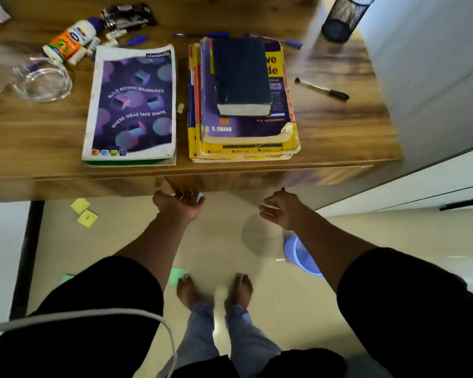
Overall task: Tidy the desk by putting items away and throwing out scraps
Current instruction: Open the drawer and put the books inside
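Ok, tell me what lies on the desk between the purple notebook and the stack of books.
In the head view, one small pale scrap lies in the narrow gap between the purple notebook and the stack of books; otherwise bare desk.

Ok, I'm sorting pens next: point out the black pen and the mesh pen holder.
black pen (322,89), head view, middle of its barrel
mesh pen holder (346,16), head view, its side wall

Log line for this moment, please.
left hand: open, at desk front edge | right hand: open, empty | black pen: loose on desk | yellow sticky notes: on floor
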{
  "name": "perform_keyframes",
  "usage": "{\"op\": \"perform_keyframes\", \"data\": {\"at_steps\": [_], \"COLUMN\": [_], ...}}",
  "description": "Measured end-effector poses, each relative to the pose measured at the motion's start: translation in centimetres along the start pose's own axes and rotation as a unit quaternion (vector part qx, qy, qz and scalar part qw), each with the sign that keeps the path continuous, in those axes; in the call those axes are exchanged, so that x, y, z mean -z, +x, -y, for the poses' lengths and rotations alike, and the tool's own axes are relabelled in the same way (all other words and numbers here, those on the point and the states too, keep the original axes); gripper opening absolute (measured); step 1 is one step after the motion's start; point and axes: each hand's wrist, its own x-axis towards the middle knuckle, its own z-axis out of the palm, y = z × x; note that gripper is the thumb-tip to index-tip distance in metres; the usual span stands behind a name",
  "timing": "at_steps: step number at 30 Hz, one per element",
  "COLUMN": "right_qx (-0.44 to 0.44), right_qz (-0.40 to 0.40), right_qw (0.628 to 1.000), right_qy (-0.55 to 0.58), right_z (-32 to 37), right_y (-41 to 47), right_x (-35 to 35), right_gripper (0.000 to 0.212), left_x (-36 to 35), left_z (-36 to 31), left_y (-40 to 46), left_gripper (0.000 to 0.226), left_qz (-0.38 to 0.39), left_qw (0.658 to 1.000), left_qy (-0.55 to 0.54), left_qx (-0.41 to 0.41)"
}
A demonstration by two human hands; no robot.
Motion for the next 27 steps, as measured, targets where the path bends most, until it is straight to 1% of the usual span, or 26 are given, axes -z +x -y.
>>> {"op": "perform_keyframes", "data": {"at_steps": [2, 4, 7, 10, 14, 20, 23, 25, 27], "right_qx": [-0.006, -0.011, -0.019, -0.012, 0.000, -0.006, -0.014, -0.023, -0.026], "right_qz": [0.005, 0.013, 0.026, 0.029, 0.028, 0.065, 0.072, 0.075, 0.079], "right_qw": [0.999, 0.997, 0.990, 0.988, 0.986, 0.984, 0.985, 0.986, 0.985], "right_qy": [0.039, 0.077, 0.138, 0.152, 0.162, 0.168, 0.156, 0.150, 0.154], "right_z": [-0.2, -0.2, -0.3, -0.2, -0.2, -2.5, -3.2, -3.9, -4.6], "right_y": [0.6, 1.2, 1.6, 1.4, 1.5, 0.6, 0.3, 0.1, -0.5], "right_x": [0.2, 0.1, -0.3, -0.2, 0.4, 2.6, 3.6, 4.3, 4.6], "right_gripper": [0.021, 0.021, 0.043, 0.055, 0.064, 0.056, 0.053, 0.050, 0.047], "left_x": [0.1, 0.5, 0.8, 1.1, 1.9, 4.4, 5.2, 5.8, 6.6], "left_z": [0.5, 1.0, 1.1, 1.7, 2.3, 3.5, 4.2, 5.1, 6.4], "left_y": [0.1, 0.2, 0.3, -0.1, -0.2, -1.0, -1.8, -2.5, -3.6], "left_gripper": [0.066, 0.067, 0.073, 0.076, 0.078, 0.077, 0.075, 0.069, 0.060], "left_qz": [-0.001, 0.003, 0.018, 0.018, 0.015, 0.021, 0.022, 0.001, 0.010], "left_qw": [1.000, 1.000, 1.000, 0.999, 0.999, 0.999, 0.998, 0.994, 0.979], "left_qy": [-0.007, -0.011, -0.013, -0.013, -0.012, -0.002, 0.025, 0.088, 0.197], "left_qx": [-0.012, -0.022, -0.022, -0.026, -0.033, -0.047, -0.052, -0.057, -0.054]}}
